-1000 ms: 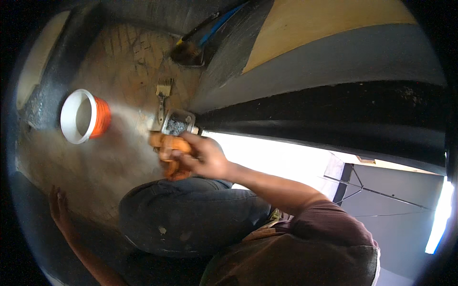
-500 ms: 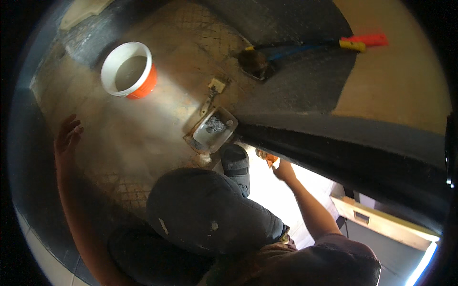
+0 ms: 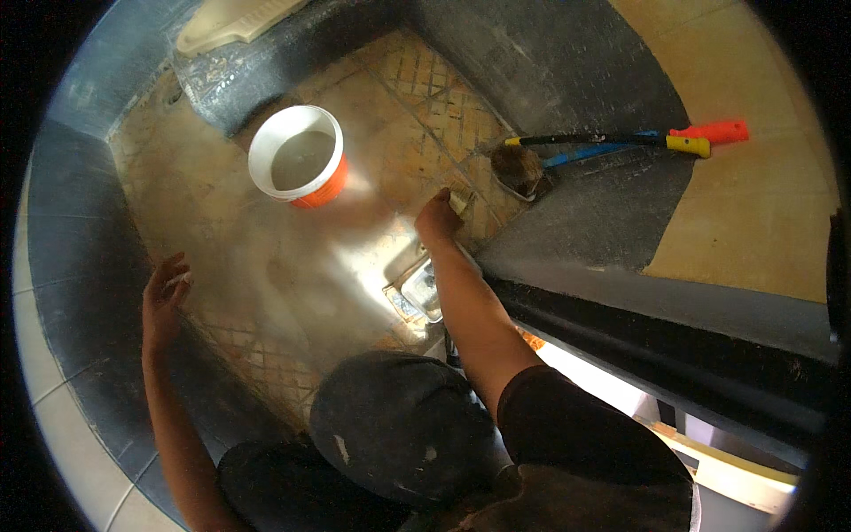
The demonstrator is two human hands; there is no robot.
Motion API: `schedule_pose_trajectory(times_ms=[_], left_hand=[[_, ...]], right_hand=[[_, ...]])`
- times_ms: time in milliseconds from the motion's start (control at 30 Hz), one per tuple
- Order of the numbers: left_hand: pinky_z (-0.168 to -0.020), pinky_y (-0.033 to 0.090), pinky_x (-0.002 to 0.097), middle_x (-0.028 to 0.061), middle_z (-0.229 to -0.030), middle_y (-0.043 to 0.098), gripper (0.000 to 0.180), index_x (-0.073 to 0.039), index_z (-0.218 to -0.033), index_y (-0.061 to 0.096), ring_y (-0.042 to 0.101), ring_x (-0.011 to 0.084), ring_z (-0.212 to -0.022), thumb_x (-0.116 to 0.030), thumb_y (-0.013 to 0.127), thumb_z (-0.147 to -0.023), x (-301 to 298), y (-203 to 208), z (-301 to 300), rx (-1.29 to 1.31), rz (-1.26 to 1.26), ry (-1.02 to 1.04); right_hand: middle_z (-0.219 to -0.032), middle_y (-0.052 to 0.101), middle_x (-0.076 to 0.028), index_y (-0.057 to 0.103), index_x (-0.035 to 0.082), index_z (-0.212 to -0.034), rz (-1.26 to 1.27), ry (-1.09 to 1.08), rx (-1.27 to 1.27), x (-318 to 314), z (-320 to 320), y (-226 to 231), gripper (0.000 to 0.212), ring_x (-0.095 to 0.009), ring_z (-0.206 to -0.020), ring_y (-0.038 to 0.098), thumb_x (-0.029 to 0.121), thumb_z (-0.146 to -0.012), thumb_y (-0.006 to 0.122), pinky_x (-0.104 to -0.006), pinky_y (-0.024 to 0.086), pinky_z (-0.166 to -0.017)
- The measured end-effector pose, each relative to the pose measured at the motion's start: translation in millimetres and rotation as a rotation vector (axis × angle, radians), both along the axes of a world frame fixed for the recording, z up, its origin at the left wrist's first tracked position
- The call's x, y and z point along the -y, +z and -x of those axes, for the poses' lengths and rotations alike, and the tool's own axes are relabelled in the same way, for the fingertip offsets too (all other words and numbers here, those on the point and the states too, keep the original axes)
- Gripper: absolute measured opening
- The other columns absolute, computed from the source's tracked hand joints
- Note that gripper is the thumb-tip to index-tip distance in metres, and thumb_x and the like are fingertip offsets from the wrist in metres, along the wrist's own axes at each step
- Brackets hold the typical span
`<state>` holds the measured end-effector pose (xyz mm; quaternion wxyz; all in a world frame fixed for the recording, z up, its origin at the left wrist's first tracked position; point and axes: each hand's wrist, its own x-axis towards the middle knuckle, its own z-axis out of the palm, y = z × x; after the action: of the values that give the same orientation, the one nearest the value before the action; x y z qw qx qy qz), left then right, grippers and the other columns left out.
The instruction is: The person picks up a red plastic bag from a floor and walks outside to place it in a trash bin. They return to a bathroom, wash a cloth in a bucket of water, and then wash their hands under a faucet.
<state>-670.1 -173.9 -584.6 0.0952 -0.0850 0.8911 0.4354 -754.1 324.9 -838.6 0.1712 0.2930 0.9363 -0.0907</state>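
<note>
My right hand (image 3: 437,219) is closed at a flat brush (image 3: 458,202) with a pale head, low over the tiled floor. Its handle is hidden beneath the hand. Partly behind my right forearm is a small clear plastic tray (image 3: 421,288); earlier, grey material showed in it. My left hand (image 3: 164,301) hovers at the left by the dark wall, fingers bent and apart. A pale spot shows near its fingertips, too small to name. Beyond both hands stands a white and orange bucket (image 3: 324,188) with greyish liquid inside.
At the far right lie a dirty scoop-like tool (image 3: 517,170) and a tool with a black, yellow and red handle (image 3: 709,137). A dark ledge (image 3: 620,346) runs along the right. An orange item (image 3: 532,340) shows past my right arm. Dark walls (image 3: 80,355) surround the floor.
My right hand has left the orange item beyond the ledge and reached forward and left to the brush. The view has shifted, moving the bucket and tray rightward and lower in the picture.
</note>
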Motion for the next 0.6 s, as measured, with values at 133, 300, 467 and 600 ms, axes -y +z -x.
schedule_pose_trajectory(times_ms=[133,300,467,600], left_hand=[[-0.096,0.052,0.0417,0.0144,-0.127,0.063,0.041,-0.01,-0.136,0.058,0.063,0.026,-0.114,-0.018,0.066,-0.096,9,11,-20,0.075,-0.044,0.084],[-0.093,0.053,0.0393,0.013,-0.123,0.064,0.04,-0.008,-0.134,0.058,0.065,0.0244,-0.109,-0.016,0.067,-0.096,-11,-4,-7,0.059,-0.107,0.005],[-0.092,0.053,0.0399,0.0156,-0.127,0.062,0.066,-0.002,-0.139,0.05,0.066,0.028,-0.108,-0.052,0.058,-0.097,-109,-34,12,0.602,-0.569,-0.002],[-0.086,0.055,0.0425,0.0164,-0.12,0.065,0.051,-0.002,-0.13,0.055,0.068,0.0281,-0.099,-0.044,0.051,-0.101,-198,-82,34,0.952,-1.01,0.223]], right_hand=[[-0.116,0.066,-0.027,0.027,-0.003,-0.141,0.283,-0.132,-0.166,20,5,49,0.073,-0.038,-0.109,0.067,0.018,-0.084,0.068,-0.0522,0.052,-0.095],[-0.106,0.068,-0.028,0.043,-0.003,-0.131,0.595,-0.197,-0.218,-12,25,67,0.061,-0.037,-0.093,0.069,0.023,-0.082,0.068,-0.0478,0.054,-0.087],[-0.12,0.062,-0.034,0.044,-0.004,-0.133,0.534,0.369,0.035,61,-1,172,0.061,-0.045,-0.109,0.065,0.025,-0.082,0.063,-0.0495,0.051,-0.096],[-0.108,0.067,-0.031,0.045,0.0,-0.128,0.637,0.513,0.096,115,-31,231,0.056,-0.045,-0.102,0.066,0.026,-0.084,0.067,-0.0513,0.052,-0.09]])
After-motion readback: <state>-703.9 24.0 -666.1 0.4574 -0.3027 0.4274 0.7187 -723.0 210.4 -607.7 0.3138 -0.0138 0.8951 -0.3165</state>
